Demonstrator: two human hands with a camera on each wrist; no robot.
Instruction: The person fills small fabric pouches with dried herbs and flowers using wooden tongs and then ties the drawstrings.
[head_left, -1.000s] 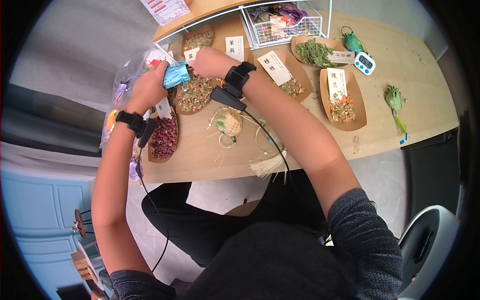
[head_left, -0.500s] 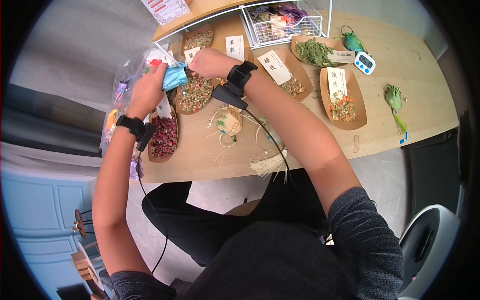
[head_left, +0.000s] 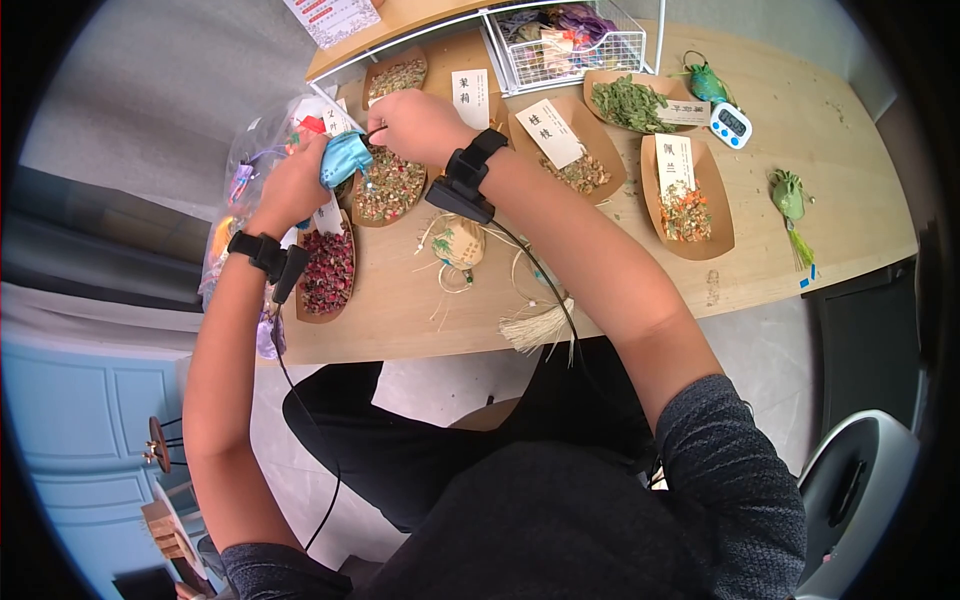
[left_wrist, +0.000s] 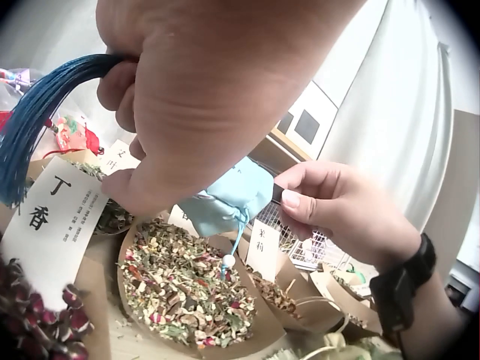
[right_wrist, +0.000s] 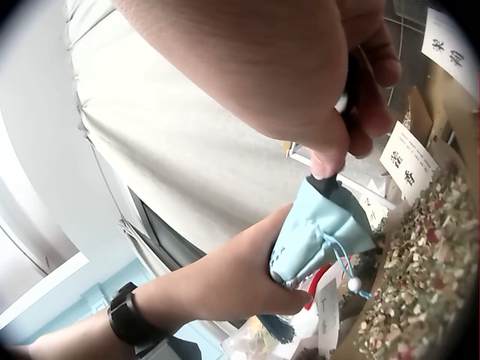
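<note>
In the head view my left hand (head_left: 290, 188) grips a light blue drawstring pouch (head_left: 345, 160) above the trays at the left. A dark blue tassel (left_wrist: 45, 112) hangs out past the left hand's fingers, and a cord with a white bead (right_wrist: 354, 284) dangles from the pouch. My right hand (head_left: 418, 128) pinches a thin black-handled tool (right_wrist: 324, 184), whose lower end disappears into the pouch's mouth; that end is hidden. Below the pouch sits a brown paper tray of mixed dried herbs (left_wrist: 191, 289). Dried rosebuds (head_left: 325, 275) fill another tray nearer the left wrist.
Several more paper trays with labelled cards surround the hands, one holding green leaves (head_left: 628, 105). A beige pouch (head_left: 458, 245) and a pale tassel (head_left: 538, 326) lie near the front edge. Behind stands a white wire basket (head_left: 572, 62); a timer (head_left: 731, 126) sits to the right.
The blue pouch has dropped slightly and tilted. My right hand has shifted a little and turned at the wrist, with the tool still at the pouch's mouth.
</note>
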